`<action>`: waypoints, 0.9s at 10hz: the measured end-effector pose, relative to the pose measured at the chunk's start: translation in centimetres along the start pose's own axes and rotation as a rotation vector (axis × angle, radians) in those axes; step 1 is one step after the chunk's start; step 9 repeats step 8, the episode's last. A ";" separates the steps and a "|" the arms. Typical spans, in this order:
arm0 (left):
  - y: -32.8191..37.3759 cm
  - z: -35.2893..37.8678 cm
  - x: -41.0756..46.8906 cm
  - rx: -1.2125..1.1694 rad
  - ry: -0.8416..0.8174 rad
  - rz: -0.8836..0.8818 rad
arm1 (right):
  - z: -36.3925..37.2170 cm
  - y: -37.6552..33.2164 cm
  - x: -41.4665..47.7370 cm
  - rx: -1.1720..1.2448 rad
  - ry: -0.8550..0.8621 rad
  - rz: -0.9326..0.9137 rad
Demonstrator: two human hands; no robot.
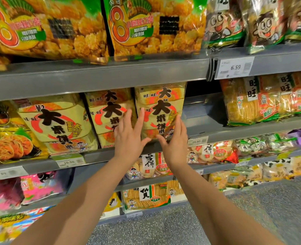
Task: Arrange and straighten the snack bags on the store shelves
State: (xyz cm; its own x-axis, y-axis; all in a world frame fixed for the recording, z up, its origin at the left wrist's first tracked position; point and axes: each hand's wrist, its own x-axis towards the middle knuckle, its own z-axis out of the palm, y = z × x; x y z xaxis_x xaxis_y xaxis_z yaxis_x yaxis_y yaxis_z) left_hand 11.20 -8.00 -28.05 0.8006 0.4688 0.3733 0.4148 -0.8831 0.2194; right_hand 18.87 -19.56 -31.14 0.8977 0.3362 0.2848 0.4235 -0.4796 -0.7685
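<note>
Three stacks of pale yellow rice-cracker bags with big black characters stand on the middle grey shelf [100, 157]. The right bag [161, 106] is upright. My left hand [130, 137] lies flat against its left edge, fingers spread, also overlapping the middle bag [109, 114]. My right hand [174, 140] presses its lower right corner, fingers up along the side. Neither hand closes around it. The left bag [57, 122] leans to the left.
Right of the held bag is a bare gap of shelf [202, 117], then yellow cracker bags [252, 101]. Large green-orange bags [155, 25] fill the shelf above. Lower shelves hold more snack bags [148, 165]. Speckled floor [252, 218] lies below right.
</note>
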 end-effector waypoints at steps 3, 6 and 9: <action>0.3 0.6 1.2 0.079 -0.037 0.016 | -0.9 0.6 1.8 -0.012 -0.083 -0.001; -0.2 -2.1 -0.2 -0.076 -0.098 0.018 | -2.1 -1.3 -0.4 -0.014 -0.108 0.046; -0.9 -5.0 -1.4 -0.132 -0.042 -0.005 | -2.7 -4.2 -2.4 0.214 -0.055 0.030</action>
